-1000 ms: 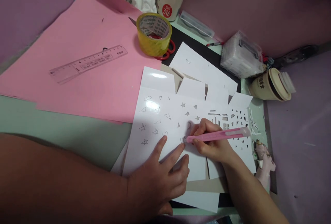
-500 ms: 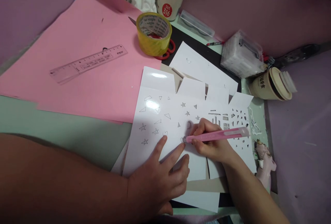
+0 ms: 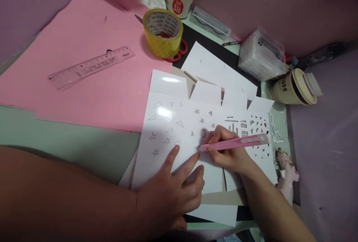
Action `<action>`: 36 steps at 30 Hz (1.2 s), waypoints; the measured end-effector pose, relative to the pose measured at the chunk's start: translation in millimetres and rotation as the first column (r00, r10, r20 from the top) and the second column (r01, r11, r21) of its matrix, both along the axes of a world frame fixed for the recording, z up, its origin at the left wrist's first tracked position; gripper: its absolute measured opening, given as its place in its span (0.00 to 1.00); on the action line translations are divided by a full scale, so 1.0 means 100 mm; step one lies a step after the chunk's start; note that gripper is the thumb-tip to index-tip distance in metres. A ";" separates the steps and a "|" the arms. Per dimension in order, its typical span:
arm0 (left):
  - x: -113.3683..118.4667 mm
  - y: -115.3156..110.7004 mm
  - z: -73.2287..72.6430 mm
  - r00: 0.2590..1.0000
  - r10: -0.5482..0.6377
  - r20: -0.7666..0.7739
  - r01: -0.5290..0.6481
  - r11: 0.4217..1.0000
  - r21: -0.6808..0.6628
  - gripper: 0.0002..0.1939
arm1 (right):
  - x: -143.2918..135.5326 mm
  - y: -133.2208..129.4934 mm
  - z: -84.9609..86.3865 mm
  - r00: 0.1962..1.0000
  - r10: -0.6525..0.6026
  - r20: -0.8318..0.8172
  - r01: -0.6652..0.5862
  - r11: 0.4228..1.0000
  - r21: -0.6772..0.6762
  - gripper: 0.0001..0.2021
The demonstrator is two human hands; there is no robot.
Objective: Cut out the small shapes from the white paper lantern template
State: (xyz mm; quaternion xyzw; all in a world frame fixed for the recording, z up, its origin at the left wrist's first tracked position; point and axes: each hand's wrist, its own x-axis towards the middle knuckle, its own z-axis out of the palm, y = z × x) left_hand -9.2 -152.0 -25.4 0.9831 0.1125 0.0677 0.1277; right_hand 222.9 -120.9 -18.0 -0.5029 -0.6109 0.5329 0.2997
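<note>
A white card (image 3: 145, 167) with tabs along its far edge lies before me, bearing drawn stars, triangles and other outlines on its left part and cut-out shapes on its right. My left hand (image 3: 175, 188) rests on it with fingers spread, the fingertips close to small heart outlines. In my right hand (image 3: 228, 152) a slim pink craft knife (image 3: 235, 143) is pinched, slanting low to the right. Its tip meets the card at a heart outline, just beside my left index or middle fingertip; the blade itself is too small to make out.
Pink sheets (image 3: 92, 106) carry a clear ruler (image 3: 92, 68). Yellow tape (image 3: 162, 46) sits over red-handled scissors (image 3: 183, 50). Along the back stand a clear box (image 3: 258, 57) and a lidded cup (image 3: 293, 87). Paper scraps (image 3: 275, 130) and a pink figurine (image 3: 288, 175) are at right.
The whole view has shifted slightly, so things appear a little further left and up. Both hands keep nearly the same place on the card, the knife tip still at the heart.
</note>
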 end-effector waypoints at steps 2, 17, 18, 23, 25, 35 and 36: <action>0.00 0.01 0.00 1.000 -0.007 0.002 0.007 1.000 0.011 0.33 | 0.00 0.00 0.00 1.000 -0.003 0.003 0.003 1.000 0.001 0.11; -0.01 0.01 0.00 1.000 0.017 0.019 -0.018 0.999 0.030 0.34 | 0.00 -0.03 0.04 0.996 -0.072 0.057 0.070 0.997 0.030 0.13; -0.01 0.00 0.00 1.000 0.019 0.016 -0.020 0.999 0.031 0.34 | 0.01 -0.04 0.05 0.996 -0.061 0.065 0.060 0.998 0.030 0.12; 0.00 0.01 0.01 1.000 0.001 0.002 -0.001 0.999 0.034 0.34 | 0.06 -0.07 0.02 0.993 -0.042 0.112 0.033 0.997 0.076 0.10; 0.00 0.02 0.01 1.000 -0.001 -0.011 0.001 1.000 0.032 0.34 | 0.06 -0.08 -0.01 0.993 -0.064 0.103 0.052 0.992 0.115 0.11; 0.01 0.00 0.04 0.999 0.019 -0.041 -0.018 1.000 0.018 0.32 | 0.01 -0.08 0.01 0.993 -0.085 0.085 0.076 0.992 0.104 0.14; 0.01 0.00 0.04 0.999 0.015 -0.034 -0.015 1.000 0.019 0.32 | 0.01 -0.08 0.01 0.992 -0.090 0.085 0.080 0.991 0.111 0.14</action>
